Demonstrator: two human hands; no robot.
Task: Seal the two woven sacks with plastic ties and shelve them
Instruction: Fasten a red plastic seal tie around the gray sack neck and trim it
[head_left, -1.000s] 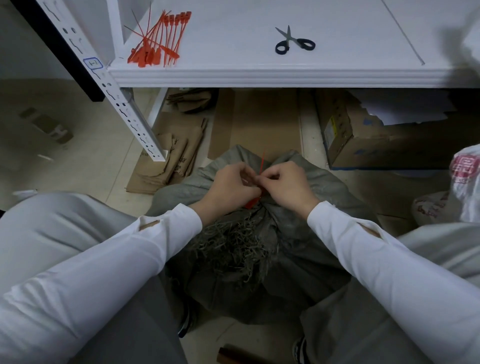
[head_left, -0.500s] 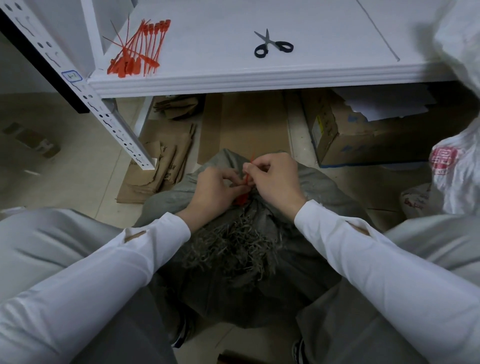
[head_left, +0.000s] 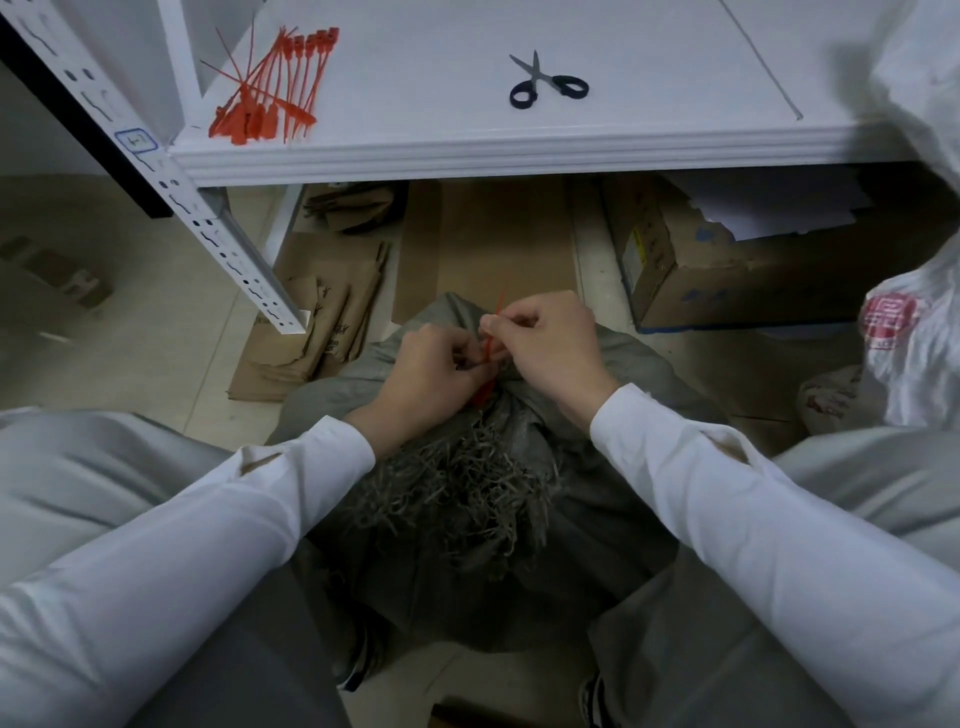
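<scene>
A grey woven sack (head_left: 613, 561) stands on the floor between my knees, its frayed mouth (head_left: 457, 493) bunched toward me. A red plastic tie (head_left: 488, 353) wraps the gathered neck. My left hand (head_left: 431, 379) grips the neck and the tie's lower end. My right hand (head_left: 550, 353) pinches the tie's thin tail, which sticks up above my fingers. A white woven sack (head_left: 914, 343) with red print stands at the right edge. Several spare red ties (head_left: 270, 93) lie on the white shelf (head_left: 467, 150) at its left end.
Black-handled scissors (head_left: 545, 85) lie mid-shelf. A perforated white upright (head_left: 171, 197) slants down at left. Under the shelf sit a cardboard box (head_left: 753, 270), flat cardboard (head_left: 488, 244) and folded brown paper bags (head_left: 317, 332). White plastic (head_left: 930, 78) hangs at the top right.
My right hand has risen slightly and pulled the tie's tail up from the sack's neck. The camera has shifted, so the shelf sits lower and further right in view.
</scene>
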